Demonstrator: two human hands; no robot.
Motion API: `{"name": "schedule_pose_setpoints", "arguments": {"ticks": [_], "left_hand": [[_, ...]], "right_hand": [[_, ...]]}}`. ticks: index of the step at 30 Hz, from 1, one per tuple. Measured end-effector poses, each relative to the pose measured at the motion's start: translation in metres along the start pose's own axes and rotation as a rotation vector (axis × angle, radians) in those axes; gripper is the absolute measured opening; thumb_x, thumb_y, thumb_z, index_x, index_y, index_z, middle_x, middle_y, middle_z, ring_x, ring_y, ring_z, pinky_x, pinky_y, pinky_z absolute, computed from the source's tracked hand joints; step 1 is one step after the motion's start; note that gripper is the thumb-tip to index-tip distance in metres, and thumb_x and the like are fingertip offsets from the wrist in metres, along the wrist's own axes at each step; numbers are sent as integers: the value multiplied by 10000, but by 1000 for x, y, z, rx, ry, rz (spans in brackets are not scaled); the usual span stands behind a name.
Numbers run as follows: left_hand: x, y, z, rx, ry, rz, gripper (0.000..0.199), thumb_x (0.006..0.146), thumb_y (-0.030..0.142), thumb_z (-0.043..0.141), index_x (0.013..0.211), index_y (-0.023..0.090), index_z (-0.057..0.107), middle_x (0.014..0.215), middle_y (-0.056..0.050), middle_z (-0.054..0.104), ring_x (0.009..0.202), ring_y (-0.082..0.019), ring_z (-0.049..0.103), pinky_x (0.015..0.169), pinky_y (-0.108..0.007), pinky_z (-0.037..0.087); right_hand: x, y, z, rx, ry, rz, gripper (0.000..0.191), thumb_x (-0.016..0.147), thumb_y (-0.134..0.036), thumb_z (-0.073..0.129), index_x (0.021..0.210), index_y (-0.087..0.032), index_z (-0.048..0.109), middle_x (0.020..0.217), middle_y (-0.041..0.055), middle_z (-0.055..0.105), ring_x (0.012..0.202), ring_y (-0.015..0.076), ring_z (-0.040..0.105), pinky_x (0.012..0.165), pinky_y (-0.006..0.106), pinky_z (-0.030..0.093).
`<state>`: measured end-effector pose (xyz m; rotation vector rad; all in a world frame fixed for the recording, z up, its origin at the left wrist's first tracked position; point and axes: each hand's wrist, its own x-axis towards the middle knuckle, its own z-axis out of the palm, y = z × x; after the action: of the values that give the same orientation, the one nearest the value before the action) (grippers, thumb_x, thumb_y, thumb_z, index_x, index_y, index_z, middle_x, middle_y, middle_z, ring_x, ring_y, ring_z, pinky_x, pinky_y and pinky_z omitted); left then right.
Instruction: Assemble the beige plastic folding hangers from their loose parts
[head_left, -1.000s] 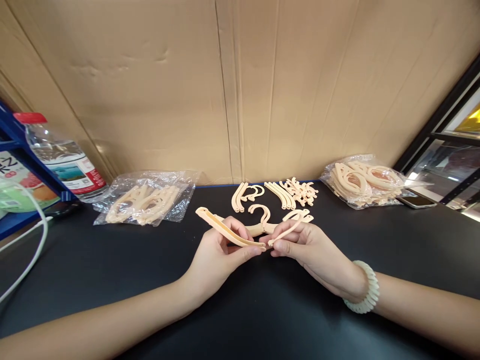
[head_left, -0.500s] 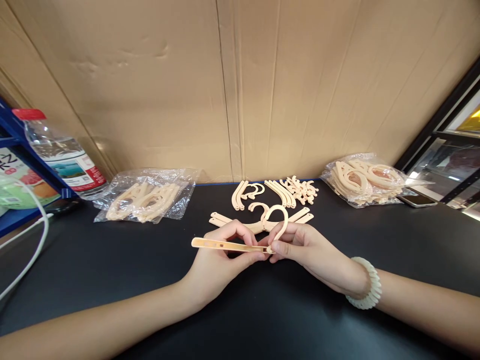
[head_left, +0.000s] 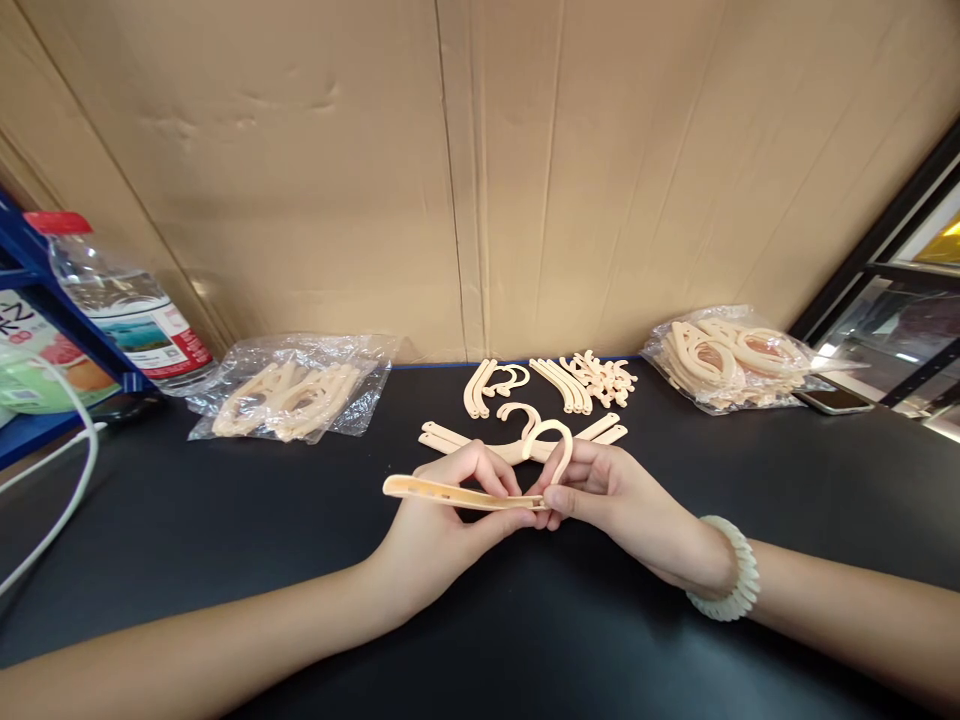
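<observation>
My left hand (head_left: 469,495) pinches a beige plastic hanger arm (head_left: 431,490), whose free end points left. In my right hand (head_left: 592,485) is a beige hanger hook (head_left: 559,428), gripped near its base, with its curve standing up. The hook's base meets the arm's right end between my fingertips; my fingers partly hide the joint. Just beyond my hands lie hangers (head_left: 514,452) with hooks and crossed arms. Farther back are loose hanger arms (head_left: 561,385), more arms with small hooks (head_left: 491,388), and a heap of small beige pieces (head_left: 600,380).
A clear bag of hanger parts (head_left: 289,395) lies at left, another bag (head_left: 724,360) at right beside a phone (head_left: 836,400). A red-capped water bottle (head_left: 142,310) and a white cable (head_left: 82,480) are far left. A cardboard wall (head_left: 337,180) stands behind the black table (head_left: 480,620).
The hook has come down slightly and its base now sits in line with the arm's end. The arm has turned a little, showing more of its inner face.
</observation>
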<state>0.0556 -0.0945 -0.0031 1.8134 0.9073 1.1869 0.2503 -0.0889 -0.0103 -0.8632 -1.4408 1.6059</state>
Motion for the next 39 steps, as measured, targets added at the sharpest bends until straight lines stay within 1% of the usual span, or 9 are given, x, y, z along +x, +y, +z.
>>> {"name": "schedule_pose_setpoints", "arguments": {"ticks": [4,10,16,20,23,27,32,36,39], "left_hand": [[-1,-2,0,30,27,51,243,736,173,768,638,175,545,708,10,647,665,-123,615,595,-225,489],[2,-7,-3,67,38,-1,194,737,135,731,679,184,552,735,5,645,701,-143,614,620,-248,487],[1,-4,-3,104,16,-49,136,754,159,714,706,181,588,733,-1,647,704,-155,610,621,-255,473],[2,-2,-2,111,17,-69,114,761,187,717,719,183,611,727,-1,648,677,-151,600,595,-246,460],[2,-3,-3,111,17,-71,124,756,188,728,708,184,613,718,4,643,667,-145,590,589,-239,452],[2,-4,-3,136,-3,-49,127,755,193,745,708,183,628,724,6,662,681,-143,597,622,-242,454],[1,-4,-3,99,-26,-34,131,766,195,747,709,176,631,720,5,672,673,-143,621,632,-245,471],[0,-3,-2,106,-46,-21,124,771,195,746,714,181,637,722,3,685,665,-147,630,616,-245,477],[1,-1,-2,126,-74,39,121,779,181,740,712,188,639,724,7,693,656,-141,633,617,-242,480]], "right_hand": [[-1,2,-1,37,-7,0,166,809,-269,739,840,-137,643,801,39,703,731,121,666,690,243,539],[0,-1,-4,128,12,-6,177,779,-267,771,843,-162,644,814,-8,649,737,113,669,716,243,539],[0,1,-4,124,11,24,208,742,-247,801,866,-170,653,852,8,671,765,138,679,756,285,553],[0,2,-4,96,27,-18,168,743,-264,800,796,-166,674,835,8,657,763,128,647,777,285,537],[0,2,-4,86,16,-24,155,760,-274,788,821,-166,697,913,19,659,777,116,620,806,284,517],[0,1,-4,53,-24,-7,182,811,-322,742,867,-154,700,843,27,666,771,123,608,804,297,508],[0,-1,-4,30,-44,0,220,830,-361,717,901,-155,690,902,45,683,813,139,625,823,321,515],[1,0,-2,17,-20,13,236,795,-367,748,846,-148,673,849,33,673,772,136,635,787,311,530],[1,0,0,-8,-10,8,256,778,-380,759,804,-150,647,792,25,667,731,138,641,739,302,542]]}}
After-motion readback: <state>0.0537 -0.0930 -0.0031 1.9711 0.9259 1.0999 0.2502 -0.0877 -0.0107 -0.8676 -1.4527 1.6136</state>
